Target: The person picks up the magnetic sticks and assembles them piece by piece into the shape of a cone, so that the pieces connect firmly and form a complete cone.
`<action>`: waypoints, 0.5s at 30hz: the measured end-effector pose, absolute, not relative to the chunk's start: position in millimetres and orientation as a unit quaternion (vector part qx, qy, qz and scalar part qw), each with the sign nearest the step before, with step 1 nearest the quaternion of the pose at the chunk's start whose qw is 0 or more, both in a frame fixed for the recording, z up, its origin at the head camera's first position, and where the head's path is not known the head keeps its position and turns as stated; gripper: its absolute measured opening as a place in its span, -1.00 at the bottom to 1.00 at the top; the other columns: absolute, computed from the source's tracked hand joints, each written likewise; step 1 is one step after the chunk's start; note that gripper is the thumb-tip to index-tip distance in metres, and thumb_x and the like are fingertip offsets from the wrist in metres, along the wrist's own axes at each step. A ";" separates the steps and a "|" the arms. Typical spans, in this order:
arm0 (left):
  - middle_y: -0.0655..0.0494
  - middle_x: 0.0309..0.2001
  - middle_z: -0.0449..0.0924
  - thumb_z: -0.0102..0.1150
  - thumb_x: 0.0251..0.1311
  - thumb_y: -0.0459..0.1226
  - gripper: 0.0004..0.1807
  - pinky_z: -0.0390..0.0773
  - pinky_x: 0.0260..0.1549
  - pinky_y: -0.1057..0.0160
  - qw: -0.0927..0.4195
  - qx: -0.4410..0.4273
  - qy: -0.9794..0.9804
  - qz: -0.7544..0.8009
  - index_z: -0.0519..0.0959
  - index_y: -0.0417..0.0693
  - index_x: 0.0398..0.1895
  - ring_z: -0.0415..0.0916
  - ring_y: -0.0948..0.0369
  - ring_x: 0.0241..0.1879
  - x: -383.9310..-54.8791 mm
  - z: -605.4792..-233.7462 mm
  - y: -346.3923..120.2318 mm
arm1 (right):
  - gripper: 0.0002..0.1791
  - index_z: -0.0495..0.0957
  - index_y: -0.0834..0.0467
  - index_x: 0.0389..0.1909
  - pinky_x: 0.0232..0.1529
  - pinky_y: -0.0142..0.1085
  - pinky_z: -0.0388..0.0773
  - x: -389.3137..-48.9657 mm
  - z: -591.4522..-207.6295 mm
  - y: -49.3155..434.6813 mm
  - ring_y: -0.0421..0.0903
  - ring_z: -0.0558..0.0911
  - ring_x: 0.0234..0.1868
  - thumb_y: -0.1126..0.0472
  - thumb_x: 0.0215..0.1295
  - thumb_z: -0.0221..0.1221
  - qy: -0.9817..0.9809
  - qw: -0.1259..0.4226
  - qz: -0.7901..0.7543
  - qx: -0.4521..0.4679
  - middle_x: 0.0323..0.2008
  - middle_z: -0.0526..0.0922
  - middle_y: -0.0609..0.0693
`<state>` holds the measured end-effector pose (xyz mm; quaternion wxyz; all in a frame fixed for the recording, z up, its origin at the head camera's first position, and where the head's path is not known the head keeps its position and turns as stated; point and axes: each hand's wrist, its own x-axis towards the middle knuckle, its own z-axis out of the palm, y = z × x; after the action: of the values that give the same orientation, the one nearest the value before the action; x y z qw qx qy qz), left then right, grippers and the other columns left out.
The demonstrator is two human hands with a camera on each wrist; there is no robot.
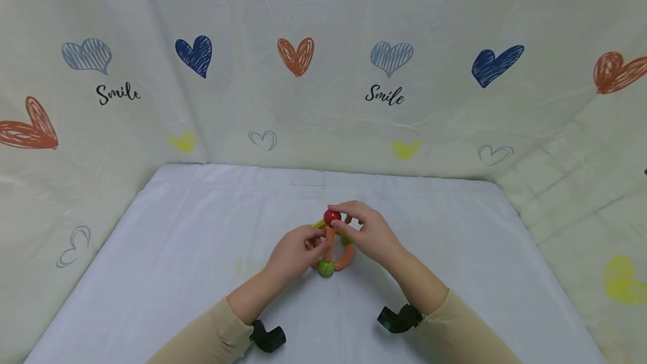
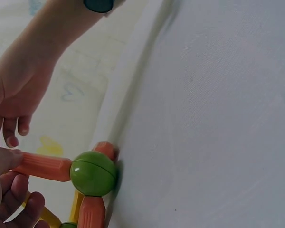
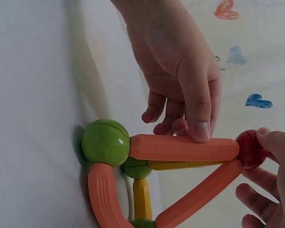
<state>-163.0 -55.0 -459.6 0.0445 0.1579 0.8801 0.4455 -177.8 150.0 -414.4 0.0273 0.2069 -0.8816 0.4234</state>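
A small frame of ribbed toy sticks and balls stands on the cloth in front of me. My left hand (image 1: 295, 251) pinches its upright orange stick (image 3: 180, 147), thumb along the side. At the stick's foot sits a green ball (image 2: 93, 174), touching the cloth. A red ball (image 1: 331, 217) tops the stick, held between the thumb and fingers of my right hand (image 1: 373, 233). From that ball another orange stick (image 3: 199, 194) slopes down in the right wrist view. A curved orange stick (image 3: 103, 194) and yellow sticks (image 3: 141, 194) join more green balls around the base.
White cloth (image 1: 202, 212) covers the table. Behind it hangs a pale curtain (image 1: 333, 10) printed with hearts and the word "Smile". Black camera mounts (image 1: 269, 337) sit at both wrists near the sleeve cuffs.
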 end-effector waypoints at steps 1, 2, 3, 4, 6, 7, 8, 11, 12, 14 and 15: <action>0.29 -0.40 0.52 0.29 0.28 -0.06 -0.73 0.51 -0.58 0.29 0.043 0.159 0.881 0.444 0.69 0.01 -0.08 0.46 0.27 -0.49 -163.1 -459.8 -55.0 | -0.61 0.62 -0.18 0.16 -0.31 -0.25 0.52 -177.0 -414.6 149.9 -0.15 0.49 -0.15 -0.02 0.32 0.28 -0.881 0.029 0.424 0.209 -0.01 0.61 -0.29; 0.29 -0.40 0.52 0.29 0.28 -0.06 -0.73 0.51 -0.58 0.28 0.041 0.160 0.881 0.443 0.69 0.01 -0.08 0.46 0.27 -0.49 -163.1 -459.7 -55.0 | -0.61 0.62 -0.17 0.16 -0.31 -0.25 0.51 -176.1 -414.5 149.7 -0.15 0.49 -0.15 -0.01 0.32 0.29 -0.880 0.031 0.424 0.212 0.00 0.61 -0.29; 0.29 -0.40 0.52 0.29 0.28 -0.05 -0.73 0.51 -0.58 0.28 0.040 0.159 0.881 0.443 0.69 0.02 -0.08 0.47 0.28 -0.49 -163.1 -459.8 -54.9 | -0.62 0.62 -0.17 0.16 -0.30 -0.24 0.51 -175.6 -414.5 149.6 -0.15 0.49 -0.15 0.00 0.32 0.29 -0.879 0.033 0.426 0.214 0.00 0.61 -0.29; 0.30 -0.40 0.52 0.29 0.28 -0.05 -0.74 0.51 -0.59 0.28 0.038 0.161 0.882 0.442 0.69 0.02 -0.09 0.46 0.28 -0.49 -163.2 -459.9 -54.9 | -0.62 0.62 -0.17 0.16 -0.30 -0.23 0.50 -175.1 -414.4 149.3 -0.15 0.49 -0.15 0.01 0.33 0.29 -0.878 0.035 0.426 0.216 0.00 0.61 -0.29; 0.30 -0.40 0.52 0.29 0.28 -0.06 -0.73 0.51 -0.59 0.28 0.036 0.163 0.881 0.442 0.68 0.02 -0.07 0.47 0.28 -0.48 -163.2 -459.8 -55.0 | -0.62 0.62 -0.15 0.16 -0.30 -0.22 0.50 -174.2 -414.1 148.9 -0.15 0.49 -0.15 0.02 0.33 0.29 -0.877 0.036 0.428 0.218 0.00 0.61 -0.29; 0.30 -0.40 0.52 0.29 0.29 -0.06 -0.73 0.51 -0.58 0.29 0.036 0.163 0.881 0.443 0.68 0.02 -0.07 0.47 0.28 -0.48 -163.1 -459.9 -55.0 | -0.62 0.62 -0.15 0.16 -0.30 -0.21 0.50 -173.8 -414.0 148.7 -0.14 0.49 -0.15 0.03 0.33 0.28 -0.876 0.036 0.428 0.217 0.00 0.60 -0.29; 0.30 -0.40 0.52 0.29 0.29 -0.05 -0.72 0.51 -0.58 0.29 0.035 0.163 0.881 0.443 0.68 0.02 -0.07 0.47 0.28 -0.48 -162.9 -459.9 -55.0 | -0.62 0.62 -0.15 0.16 -0.31 -0.22 0.50 -173.4 -413.9 148.7 -0.14 0.49 -0.15 0.03 0.33 0.29 -0.877 0.035 0.428 0.216 0.00 0.60 -0.29; 0.32 -0.39 0.53 0.29 0.28 -0.04 -0.70 0.52 -0.55 0.29 0.035 0.160 0.880 0.446 0.68 0.01 -0.04 0.48 0.28 -0.45 -162.0 -460.3 -55.4 | -0.61 0.61 -0.16 0.18 -0.30 -0.23 0.50 -172.7 -414.5 148.2 -0.14 0.49 -0.15 0.03 0.33 0.29 -0.879 0.036 0.426 0.212 0.01 0.60 -0.29; 0.32 -0.38 0.54 0.29 0.28 -0.03 -0.70 0.53 -0.54 0.29 0.035 0.158 0.879 0.448 0.68 0.02 -0.04 0.48 0.27 -0.43 -161.6 -460.4 -55.7 | -0.59 0.60 -0.15 0.19 -0.28 -0.23 0.50 -172.4 -415.0 148.0 -0.14 0.49 -0.15 0.03 0.33 0.29 -0.879 0.039 0.425 0.214 0.01 0.60 -0.28; 0.33 -0.37 0.54 0.28 0.28 -0.01 -0.69 0.54 -0.51 0.29 0.034 0.154 0.879 0.450 0.67 0.05 -0.03 0.49 0.27 -0.40 -160.4 -460.8 -57.1 | -0.55 0.57 -0.13 0.24 -0.24 -0.24 0.49 -171.8 -416.6 148.2 -0.15 0.49 -0.15 0.04 0.32 0.30 -0.879 0.048 0.422 0.216 0.02 0.60 -0.24; 0.34 -0.36 0.54 0.27 0.29 -0.01 -0.69 0.55 -0.49 0.29 0.032 0.152 0.880 0.449 0.67 0.07 -0.03 0.49 0.27 -0.38 -159.8 -461.3 -58.3 | -0.52 0.54 -0.13 0.26 -0.22 -0.21 0.50 -171.4 -417.9 148.4 -0.15 0.50 -0.14 0.04 0.32 0.30 -0.880 0.053 0.420 0.217 0.02 0.60 -0.23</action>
<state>-159.8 -58.3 -461.3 0.0319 0.1523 0.8798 0.4491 -171.4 148.4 -417.9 0.0531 0.2171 -0.8798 0.4196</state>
